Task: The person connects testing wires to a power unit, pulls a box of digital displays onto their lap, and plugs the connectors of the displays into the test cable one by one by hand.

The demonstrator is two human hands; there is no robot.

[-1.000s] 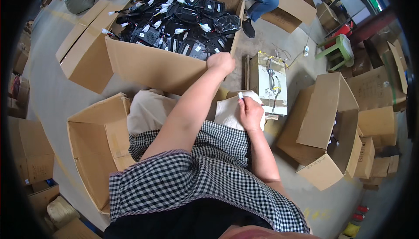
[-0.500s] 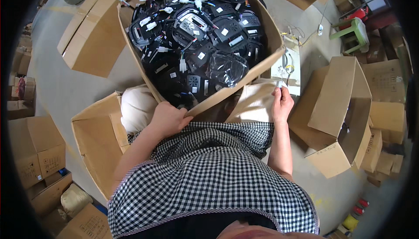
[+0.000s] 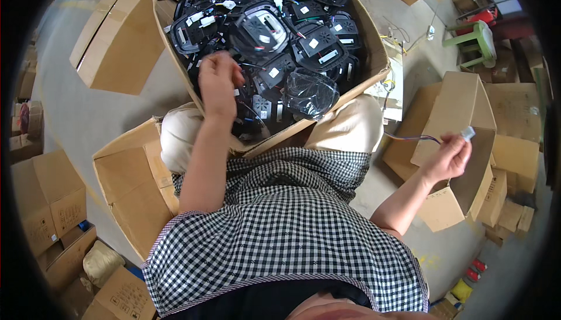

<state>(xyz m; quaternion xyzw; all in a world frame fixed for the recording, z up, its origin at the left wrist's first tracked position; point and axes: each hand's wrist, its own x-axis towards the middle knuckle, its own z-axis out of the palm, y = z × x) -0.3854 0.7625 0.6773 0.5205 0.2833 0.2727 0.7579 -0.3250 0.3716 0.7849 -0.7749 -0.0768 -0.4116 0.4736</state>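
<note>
A large cardboard box (image 3: 356, 89) stands in front of me, filled with black plastic units (image 3: 324, 48) that carry thin wires and white connectors. One shiny unit (image 3: 266, 30) near the middle shows a pale label plate. My left hand (image 3: 219, 80) hovers over the box's left part, above the units; its fingers look curled but are smeared by motion, and what they hold, if anything, does not show. Out to the right, my right hand (image 3: 450, 156) is closed on a white connector (image 3: 467, 133), pinched at the fingertips. From this hand a dark wire (image 3: 409, 137) runs left towards my knee.
A clear plastic-wrapped bundle (image 3: 311, 94) lies at the box's near side. Open cartons stand at my left (image 3: 125, 174) and right (image 3: 450, 121). Beyond my right knee is a white board (image 3: 395, 95) with cables. A green stool (image 3: 479, 42) stands farther right.
My left hand has let go of the box's near rim and moved up over the units. My right hand has swung outward to the right with the connector, drawing the wire along.
</note>
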